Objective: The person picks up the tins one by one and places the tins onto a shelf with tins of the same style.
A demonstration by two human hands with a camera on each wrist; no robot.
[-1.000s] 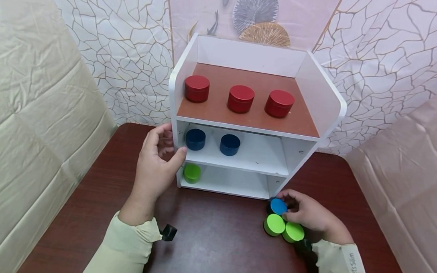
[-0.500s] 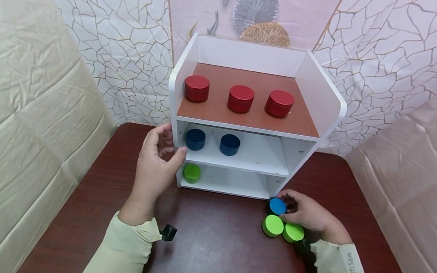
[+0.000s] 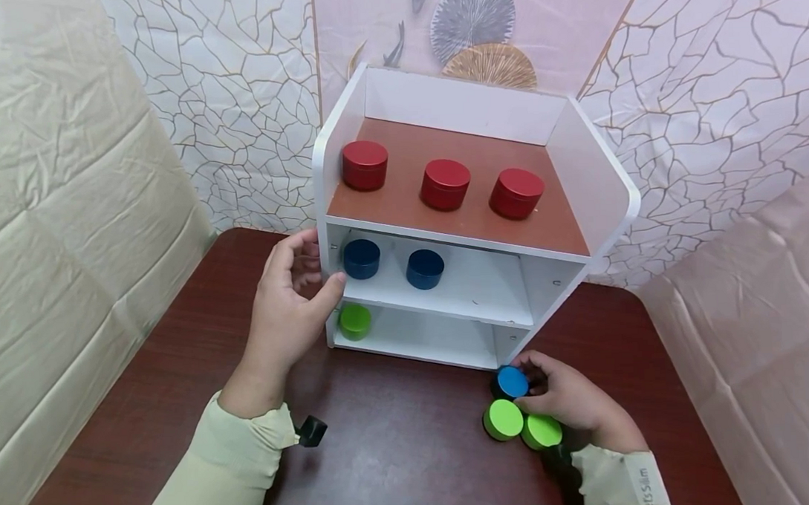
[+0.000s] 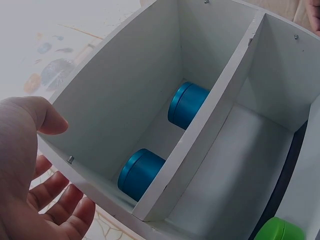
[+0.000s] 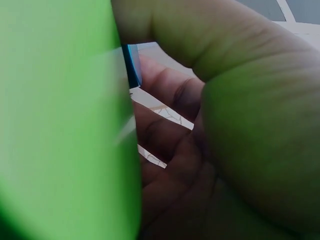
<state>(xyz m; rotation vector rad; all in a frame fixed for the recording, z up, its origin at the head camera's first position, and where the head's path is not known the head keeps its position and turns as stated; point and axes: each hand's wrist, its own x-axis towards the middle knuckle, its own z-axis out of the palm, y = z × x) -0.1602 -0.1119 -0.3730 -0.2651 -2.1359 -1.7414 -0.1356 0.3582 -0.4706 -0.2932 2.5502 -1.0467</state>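
Observation:
In the head view my left hand (image 3: pixel 288 301) holds the left side panel of a white shelf unit (image 3: pixel 473 309), thumb in front and fingers outside. My right hand (image 3: pixel 570 391) grips a round blue tin (image 3: pixel 512 382) on the table by the unit's front right corner. Two lime-green tins, a left one (image 3: pixel 503 419) and a right one (image 3: pixel 541 431), stand just in front of it. The right wrist view is mostly filled by a blurred green tin (image 5: pixel 65 120); only a sliver of the blue tin (image 5: pixel 133 65) shows past it.
Three red tins, the middle one (image 3: pixel 445 184) among them, stand on the brown top. The middle shelf holds two dark blue tins, a left one (image 3: pixel 361 258) and a right one (image 3: pixel 425 269). A green tin (image 3: pixel 355 321) sits at the lower shelf's left end.
My right hand and the blue tin have shifted slightly left. The nearer-left green tin has slid a little left and toward me. My left hand stays at the panel.

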